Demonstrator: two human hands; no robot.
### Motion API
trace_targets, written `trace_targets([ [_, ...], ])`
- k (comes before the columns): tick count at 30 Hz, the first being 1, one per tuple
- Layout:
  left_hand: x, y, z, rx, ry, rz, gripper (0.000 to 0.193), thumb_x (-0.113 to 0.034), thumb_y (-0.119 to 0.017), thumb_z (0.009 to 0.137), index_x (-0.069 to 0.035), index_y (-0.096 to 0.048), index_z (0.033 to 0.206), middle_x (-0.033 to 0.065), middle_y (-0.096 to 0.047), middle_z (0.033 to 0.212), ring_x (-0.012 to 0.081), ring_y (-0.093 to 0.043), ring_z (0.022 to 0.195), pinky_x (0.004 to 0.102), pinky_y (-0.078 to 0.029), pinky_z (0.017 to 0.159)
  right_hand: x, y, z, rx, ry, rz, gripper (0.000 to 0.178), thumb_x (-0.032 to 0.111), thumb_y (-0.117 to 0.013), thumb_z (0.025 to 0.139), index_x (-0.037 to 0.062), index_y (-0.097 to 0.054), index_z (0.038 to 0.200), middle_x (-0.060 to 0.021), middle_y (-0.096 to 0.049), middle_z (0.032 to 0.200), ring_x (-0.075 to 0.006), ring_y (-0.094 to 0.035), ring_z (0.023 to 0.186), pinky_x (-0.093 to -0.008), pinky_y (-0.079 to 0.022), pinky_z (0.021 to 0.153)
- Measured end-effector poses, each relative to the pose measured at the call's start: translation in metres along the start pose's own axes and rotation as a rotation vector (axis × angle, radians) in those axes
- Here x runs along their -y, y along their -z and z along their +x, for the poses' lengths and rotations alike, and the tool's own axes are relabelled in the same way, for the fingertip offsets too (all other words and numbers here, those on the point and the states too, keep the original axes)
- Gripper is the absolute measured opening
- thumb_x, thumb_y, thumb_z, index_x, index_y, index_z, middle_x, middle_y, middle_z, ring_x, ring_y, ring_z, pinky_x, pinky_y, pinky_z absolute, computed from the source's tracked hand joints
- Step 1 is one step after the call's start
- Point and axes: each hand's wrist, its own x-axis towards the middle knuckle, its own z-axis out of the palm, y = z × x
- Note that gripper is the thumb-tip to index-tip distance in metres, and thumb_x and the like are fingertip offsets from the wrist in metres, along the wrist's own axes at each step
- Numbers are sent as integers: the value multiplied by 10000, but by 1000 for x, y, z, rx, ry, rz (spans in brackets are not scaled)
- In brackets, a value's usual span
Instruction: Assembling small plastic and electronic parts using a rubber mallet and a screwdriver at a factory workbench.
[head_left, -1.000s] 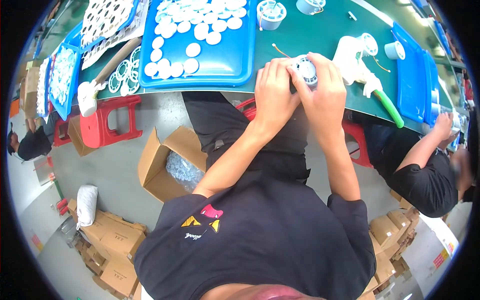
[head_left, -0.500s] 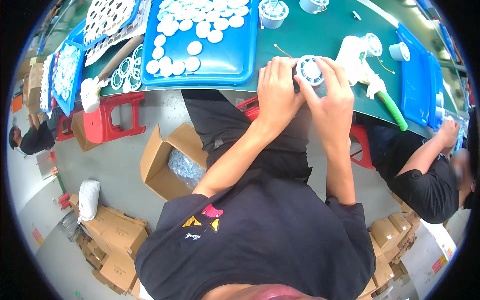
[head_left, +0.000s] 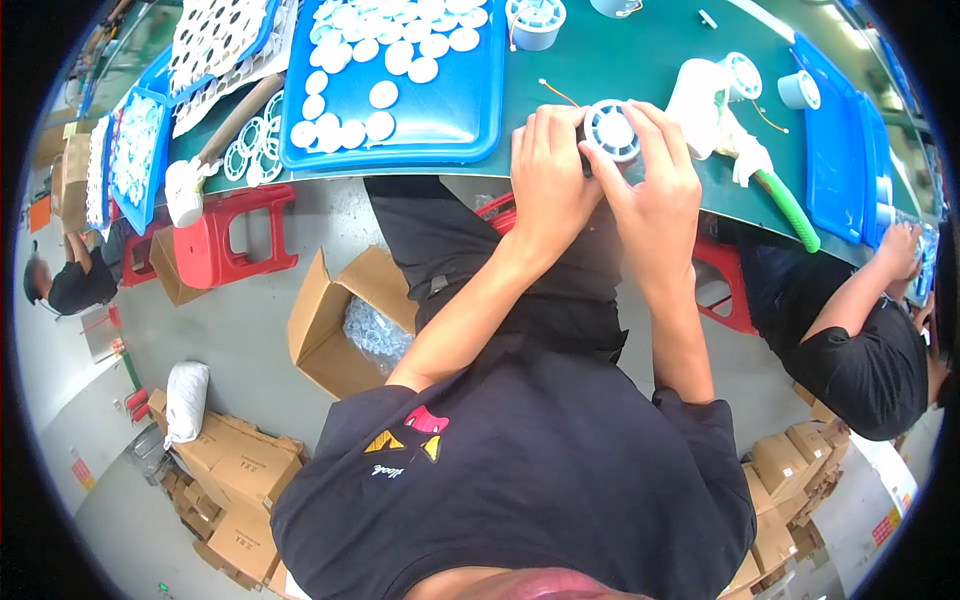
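Note:
Between my two hands, at the table's near edge, is a round light-blue and white housing (head_left: 611,131) with a slotted top and a dark centre. My left hand (head_left: 553,172) curls around its left side, while my right hand (head_left: 655,180) grips its right side, with the thumb at the near rim. A thin wire with a small white connector (head_left: 544,82) sticks out beyond my left fingers. Part of the housing's side is hidden by my fingers. To the right of my right hand lies a mallet-like tool with a green handle (head_left: 787,208) and whitish wrapping.
A blue tray (head_left: 440,140) with several white discs lies left of my hands. Similar housings (head_left: 536,24) stand at the back and right. White rings (head_left: 250,150) lie beside a wrapped hammer (head_left: 185,188). A co-worker (head_left: 865,340) sits right; blue bins (head_left: 835,150) stand nearby.
My hands and the housing shift slightly left and nearer the picture's table items; the view itself moves a little. Both hands keep hold. The co-worker's arm at right shifts slightly.

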Motion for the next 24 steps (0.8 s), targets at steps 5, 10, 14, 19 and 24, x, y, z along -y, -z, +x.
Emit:
trace_targets([
  [5, -20, 2, 0, -30, -3, -175, 715, -250, -891, 787, 17, -538, 1348, 219, -620, 1239, 424, -619, 1125, 498, -473, 985, 1, 2, 0, 38, -84, 21, 469, 149, -828, 867, -41, -664, 1262, -201, -663, 1295, -387, -711, 1075, -427, -591, 893],
  [10, -21, -4, -4, 13, 49, -198, 662, -217, -860, 849, 12, -532, 1377, 226, -584, 1276, 424, -611, 1138, 477, -516, 966, -10, 25, 5, 66, 43, -10, 347, 115, -781, 897, -23, -700, 1206, -197, -717, 1190, -362, -716, 1067, -446, -559, 952],
  [14, -25, 10, 3, 54, 140, -243, 630, -208, -878, 845, 15, -558, 1340, 196, -587, 1231, 359, -632, 1105, 418, -529, 951, -71, 80, -5, -153, -166, -334, 343, 43, -626, 924, 3, -677, 1261, -201, -666, 1263, -367, -649, 1160, -452, -503, 994],
  [19, -24, 7, 7, 84, 151, -337, 627, -193, -899, 821, 10, -565, 1311, 160, -581, 1233, 316, -604, 1155, 397, -496, 1002, -136, 83, -18, 68, -173, -656, 448, 215, -755, 909, 37, -649, 1307, -185, -668, 1275, -376, -620, 1207, -470, -481, 993],
  [24, -17, 9, 11, 99, 166, -347, 634, -195, -912, 808, 6, -568, 1301, 155, -562, 1241, 304, -578, 1171, 395, -478, 1027, -90, 79, -18, 62, -334, -135, 287, 272, -669, 1052, 4, -646, 1152, -146, -729, 885, -268, -670, 697, -383, -524, 652],
])
